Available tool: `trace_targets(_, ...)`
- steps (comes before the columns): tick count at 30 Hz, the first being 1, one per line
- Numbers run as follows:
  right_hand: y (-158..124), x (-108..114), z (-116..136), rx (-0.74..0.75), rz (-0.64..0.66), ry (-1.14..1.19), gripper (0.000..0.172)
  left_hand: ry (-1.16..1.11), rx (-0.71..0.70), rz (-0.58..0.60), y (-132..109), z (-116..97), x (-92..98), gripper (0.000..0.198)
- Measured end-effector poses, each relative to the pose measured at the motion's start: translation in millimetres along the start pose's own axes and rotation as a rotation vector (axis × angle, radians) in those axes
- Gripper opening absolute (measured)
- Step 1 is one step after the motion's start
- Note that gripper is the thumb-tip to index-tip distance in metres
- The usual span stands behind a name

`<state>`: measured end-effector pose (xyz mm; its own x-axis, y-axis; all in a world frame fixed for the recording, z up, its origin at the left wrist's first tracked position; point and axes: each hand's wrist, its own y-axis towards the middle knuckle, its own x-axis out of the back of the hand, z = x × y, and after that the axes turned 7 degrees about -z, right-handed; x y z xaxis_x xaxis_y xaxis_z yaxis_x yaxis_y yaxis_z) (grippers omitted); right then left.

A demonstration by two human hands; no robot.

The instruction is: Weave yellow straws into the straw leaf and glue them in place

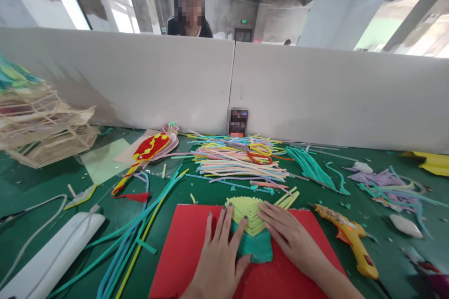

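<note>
A piece woven in a chevron pattern [248,209], pale yellow-green above and teal below, lies on a red sheet [185,247]. My left hand [220,254] lies flat with fingers spread, its fingertips over the left side of the piece. From the right, my right hand [289,236] rests with outstretched fingers on the piece's right edge. Loose yellow-green strips [288,199] stick out above my right hand. Parts of the piece are hidden under my fingers.
Colored fuzzy strips [242,168] with scissors [259,153] on them lie behind the sheet. A yellow glue gun [345,233] lies right; a white power strip [66,247] and long strips [140,233] lie left. Beyond a white partition [140,84] is a person [189,9].
</note>
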<state>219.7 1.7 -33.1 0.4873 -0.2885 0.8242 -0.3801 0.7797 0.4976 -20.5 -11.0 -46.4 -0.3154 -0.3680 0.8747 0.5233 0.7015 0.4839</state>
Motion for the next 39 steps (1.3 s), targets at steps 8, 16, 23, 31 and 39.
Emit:
trace_targets(8, 51, 1, -11, -0.072, -0.144, 0.037, 0.024, 0.146, -0.132, -0.118, -2, 9, -11.8, 0.066)
trace_targets(16, 124, -18, -30, -0.198, -0.049, 0.018, 0.028, 0.141, -0.169, -0.180, -3, 15, -22.8, 0.069)
trace_targets(23, 149, -50, -36, -0.160, -0.007, -0.028, 0.020, 0.173, -0.179, -0.206, -3, 17, -25.5, 0.071)
trace_targets(31, 152, -52, -43, -0.183, -0.010, -0.127, 0.024, 0.205, -0.210, -0.273, -2, 17, -28.8, 0.069)
trace_targets(39, 148, -49, -42, -0.287, -0.032, -0.110, 0.014, 0.149, -0.189, -0.252, -4, 20, -34.7, 0.068)
